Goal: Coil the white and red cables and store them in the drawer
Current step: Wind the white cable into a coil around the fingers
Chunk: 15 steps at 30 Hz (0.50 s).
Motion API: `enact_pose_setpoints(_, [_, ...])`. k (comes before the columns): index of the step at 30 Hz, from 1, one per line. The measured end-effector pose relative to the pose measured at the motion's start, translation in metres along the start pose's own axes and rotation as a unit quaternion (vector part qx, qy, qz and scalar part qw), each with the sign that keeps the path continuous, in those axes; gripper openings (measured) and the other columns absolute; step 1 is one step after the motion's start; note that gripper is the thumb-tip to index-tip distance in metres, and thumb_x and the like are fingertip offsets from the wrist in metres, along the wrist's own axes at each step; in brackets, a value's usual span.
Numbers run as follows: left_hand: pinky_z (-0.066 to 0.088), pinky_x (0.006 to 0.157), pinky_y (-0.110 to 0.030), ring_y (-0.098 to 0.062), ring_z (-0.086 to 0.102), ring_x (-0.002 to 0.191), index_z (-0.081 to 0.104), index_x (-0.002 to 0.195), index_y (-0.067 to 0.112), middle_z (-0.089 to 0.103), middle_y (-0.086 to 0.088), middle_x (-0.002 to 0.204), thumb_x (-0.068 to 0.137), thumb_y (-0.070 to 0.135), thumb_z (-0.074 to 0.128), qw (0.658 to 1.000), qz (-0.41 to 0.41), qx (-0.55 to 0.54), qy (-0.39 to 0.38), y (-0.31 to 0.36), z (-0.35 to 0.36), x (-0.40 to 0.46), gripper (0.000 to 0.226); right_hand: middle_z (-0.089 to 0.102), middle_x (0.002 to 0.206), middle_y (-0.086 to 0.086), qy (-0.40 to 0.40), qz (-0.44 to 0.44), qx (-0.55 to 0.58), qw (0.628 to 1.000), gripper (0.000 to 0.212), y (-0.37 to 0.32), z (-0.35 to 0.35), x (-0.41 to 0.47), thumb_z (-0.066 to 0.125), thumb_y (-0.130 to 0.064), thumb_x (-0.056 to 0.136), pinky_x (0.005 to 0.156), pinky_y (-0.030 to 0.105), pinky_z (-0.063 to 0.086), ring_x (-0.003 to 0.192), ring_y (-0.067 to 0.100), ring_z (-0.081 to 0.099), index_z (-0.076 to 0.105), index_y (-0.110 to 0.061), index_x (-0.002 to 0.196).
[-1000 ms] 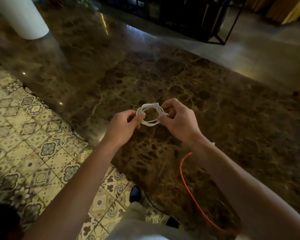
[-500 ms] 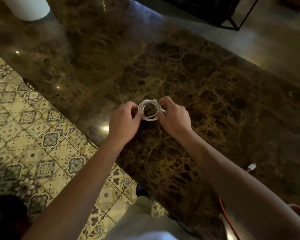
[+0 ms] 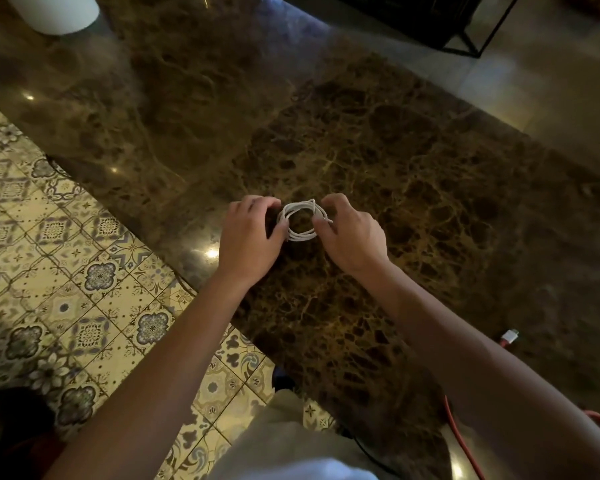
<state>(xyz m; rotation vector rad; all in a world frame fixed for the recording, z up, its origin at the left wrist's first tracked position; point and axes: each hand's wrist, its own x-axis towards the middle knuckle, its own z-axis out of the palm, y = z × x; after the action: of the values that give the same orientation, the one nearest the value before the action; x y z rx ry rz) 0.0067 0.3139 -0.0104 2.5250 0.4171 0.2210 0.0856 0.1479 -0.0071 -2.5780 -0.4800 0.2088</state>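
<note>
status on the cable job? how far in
Done: the thin white cable is wound into a small round coil. In hand: left hand and right hand pinch that coil from opposite sides over the brown marble tabletop. Left: the red cable lies uncoiled near the table's near edge, its white plug loose. No drawer is in view, so nothing is stored.

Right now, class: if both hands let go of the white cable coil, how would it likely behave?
The white cable coil would probably spring loose: nothing visibly ties its loops, and the left hand and right hand pinch opposite sides. It looks thin, so likely light and floppy. It probably would not roll on the marble tabletop.
</note>
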Motion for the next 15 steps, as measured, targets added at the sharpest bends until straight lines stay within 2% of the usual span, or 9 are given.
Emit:
enact_pose_setpoints(3, [0.034, 0.1, -0.026, -0.026, 0.051, 0.126, 0.064, 0.13, 0.014, 0.062, -0.006, 0.133, 0.1, 0.031, 0.064, 1.0, -0.008, -0.028, -0.009, 0.001, -0.002, 0.003, 0.035, 0.071, 0.086, -0.008, 0.0, 0.013, 0.021, 1.0, 0.044, 0.0, -0.001, 0.002, 0.045, -0.054, 0.104, 0.069, 0.036, 0.056, 0.077, 0.016, 0.069, 0.054, -0.023, 0.134])
enact_pose_setpoints(9, [0.038, 0.099, -0.027, -0.022, 0.051, 0.124, 0.065, 0.13, 0.015, 0.062, -0.004, 0.132, 0.101, 0.03, 0.063, 0.998, -0.016, -0.053, -0.02, -0.001, -0.005, 0.004, 0.033, 0.069, 0.082, -0.009, -0.008, 0.026, 0.027, 0.999, 0.047, -0.002, -0.004, 0.003, 0.045, -0.057, 0.103, 0.063, 0.032, 0.053, 0.072, 0.012, 0.068, 0.055, -0.023, 0.133])
enact_pose_setpoints(13, [0.051, 0.103, -0.039, -0.018, 0.054, 0.121, 0.065, 0.126, 0.015, 0.06, -0.001, 0.131, 0.101, 0.028, 0.062, 0.996, -0.014, -0.084, 0.001, -0.003, -0.007, 0.0, 0.028, 0.074, 0.083, -0.006, -0.002, 0.053, 0.07, 0.996, 0.045, 0.0, -0.009, 0.0, 0.046, -0.059, 0.101, 0.072, 0.039, 0.061, 0.075, 0.013, 0.072, 0.057, -0.026, 0.129])
enact_pose_setpoints(15, [0.052, 0.102, -0.041, -0.016, 0.054, 0.12, 0.066, 0.122, 0.014, 0.06, -0.001, 0.129, 0.101, 0.026, 0.062, 0.996, 0.01, -0.087, 0.029, -0.003, -0.008, -0.004, 0.025, 0.073, 0.076, -0.006, 0.006, 0.065, 0.093, 0.994, 0.041, 0.001, -0.017, -0.005, 0.049, -0.054, 0.102, 0.071, 0.038, 0.061, 0.071, 0.01, 0.071, 0.057, -0.025, 0.129])
